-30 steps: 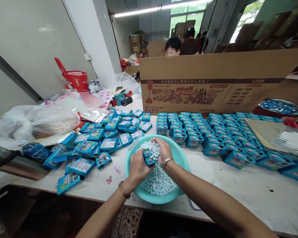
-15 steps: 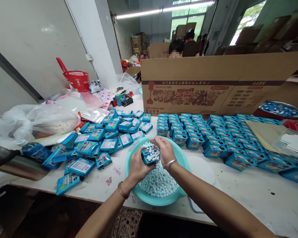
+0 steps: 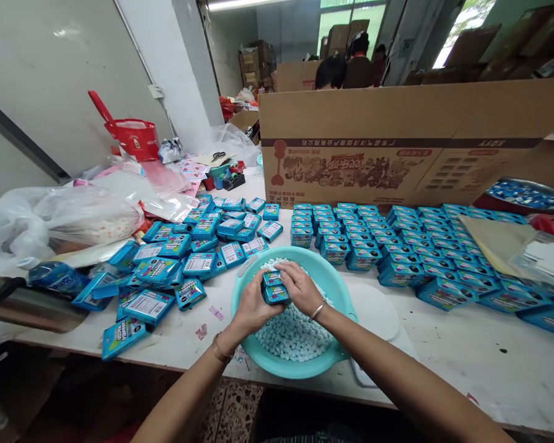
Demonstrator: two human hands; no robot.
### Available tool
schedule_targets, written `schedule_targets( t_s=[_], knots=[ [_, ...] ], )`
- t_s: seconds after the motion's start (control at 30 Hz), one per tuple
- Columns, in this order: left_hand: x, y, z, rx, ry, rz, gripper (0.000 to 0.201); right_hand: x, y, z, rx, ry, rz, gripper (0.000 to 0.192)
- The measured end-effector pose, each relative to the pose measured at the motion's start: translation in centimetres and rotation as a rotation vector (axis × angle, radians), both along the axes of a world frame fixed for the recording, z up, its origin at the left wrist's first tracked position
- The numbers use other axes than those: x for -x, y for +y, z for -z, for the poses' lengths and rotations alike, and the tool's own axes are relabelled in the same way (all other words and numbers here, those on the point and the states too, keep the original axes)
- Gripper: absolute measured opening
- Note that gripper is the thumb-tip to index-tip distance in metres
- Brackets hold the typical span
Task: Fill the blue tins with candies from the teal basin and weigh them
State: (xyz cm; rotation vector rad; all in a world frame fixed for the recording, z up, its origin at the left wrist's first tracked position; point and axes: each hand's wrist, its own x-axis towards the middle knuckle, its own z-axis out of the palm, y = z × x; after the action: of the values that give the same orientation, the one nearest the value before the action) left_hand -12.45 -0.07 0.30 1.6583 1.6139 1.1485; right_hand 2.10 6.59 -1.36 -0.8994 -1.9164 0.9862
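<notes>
Over the bowl, my left hand (image 3: 253, 307) is wrapped round a small blue candy box (image 3: 276, 293) from its left side and below. My right hand (image 3: 302, 289) is closed against the box's upper right part, with its fingertips pressed on the top. Two blue printed faces show, one above the other; whether they belong to one box or two I cannot tell. Beneath both hands stands a turquoise plastic bowl (image 3: 344, 289), with many pale mint-coloured candies (image 3: 290, 338) in it. Part of the candy is hidden by my hands.
Loose blue boxes (image 3: 200, 264) lie heaped on the left; stacked rows (image 3: 401, 271) stand on the right. A large carton (image 3: 364, 166) blocks the back. A metal flask (image 3: 37, 307), plastic bags (image 3: 74, 221) and a red basket (image 3: 136, 138) are left. People (image 3: 331, 72) sit behind the carton.
White candies showed on the box's open top before; now blue faces show there. My right hand has come down onto the box from above it. The camera view has tilted slightly down.
</notes>
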Motion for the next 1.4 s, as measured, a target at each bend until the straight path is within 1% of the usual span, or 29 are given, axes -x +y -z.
schedule_targets(
  t_s=[0.07,0.1,0.13,0.2,0.27,0.37,0.43,0.53,0.6,0.67,0.77,0.83,0.97,1.07,1.17,1.23,1.27,1.33,1.4],
  knots=[
    [0.0,-0.3,0.4,-0.008,-0.049,0.005,0.07,0.1,0.0,0.2,0.174,0.098,0.029,0.047],
    [0.0,-0.4,0.6,-0.007,-0.074,0.015,0.071,0.2,-0.2,0.2,0.237,0.133,0.051,0.05],
    [0.0,-0.5,0.8,-0.002,-0.098,0.029,0.072,0.4,-0.4,0.1,0.264,0.154,0.07,0.053],
    [0.1,-0.5,0.8,0.01,-0.139,0.055,0.072,0.5,-0.8,-0.1,0.223,0.154,0.069,0.06],
    [0.5,-0.6,0.5,0.012,-0.181,0.06,0.072,0.0,-0.9,-0.1,0.176,0.11,0.023,0.068],
    [1.4,-0.9,-0.2,0.006,-0.274,0.07,0.074,-2.3,0.1,0.2,0.258,0.029,-0.014,0.071],
    [2.0,-1.2,-0.6,0.009,-0.324,0.096,0.076,-4.4,1.1,0.6,0.287,-0.076,-0.012,0.068],
    [2.3,-1.5,-0.6,-0.005,-0.37,0.108,0.077,-6.8,2.0,0.9,0.17,-0.347,-0.102,0.057],
    [2.3,-1.4,-0.3,-0.004,-0.393,0.113,0.078,-7.6,2.1,0.5,0.088,-0.463,-0.163,0.047],
    [2.3,-1.3,-0.1,0.013,-0.426,0.112,0.079,-7.7,1.9,-0.1,0.063,-0.487,-0.173,0.041],
    [2.7,-1.3,-0.1,0.043,-0.47,0.109,0.081,-7.6,1.4,-1.1,0.108,-0.411,-0.142,0.04],
    [2.9,-1.4,-0.2,0.077,-0.497,0.139,0.083,-7.5,1.0,-1.6,0.156,-0.319,-0.133,0.04],
    [2.9,-1.6,0.0,0.165,-0.574,0.187,0.088,-7.1,-0.2,-2.7,0.259,-0.115,-0.17,0.044],
    [2.4,-1.7,0.1,0.198,-0.502,0.248,0.087,-6.7,-1.2,-3.8,0.249,-0.038,-0.226,0.05],
    [2.4,-1.9,-0.7,0.157,-0.371,0.331,0.083,-7.1,-1.6,-4.5,0.169,-0.07,-0.322,0.051],
    [2.8,-2.0,-1.6,0.13,-0.301,0.374,0.078,-7.7,-1.4,-4.3,0.141,-0.148,-0.357,0.054],
    [3.2,-2.1,-2.1,0.125,-0.263,0.39,0.074,-8.0,-1.2,-3.9,0.128,-0.225,-0.352,0.057],
    [3.9,-2.0,-3.2,0.106,-0.184,0.409,0.067,-8.1,-1.0,-2.8,0.104,-0.48,-0.324,0.067],
    [4.4,-1.7,-4.0,0.098,-0.106,0.418,0.065,-7.3,-1.2,-1.5,0.076,-0.786,-0.345,0.079]
  ],
)
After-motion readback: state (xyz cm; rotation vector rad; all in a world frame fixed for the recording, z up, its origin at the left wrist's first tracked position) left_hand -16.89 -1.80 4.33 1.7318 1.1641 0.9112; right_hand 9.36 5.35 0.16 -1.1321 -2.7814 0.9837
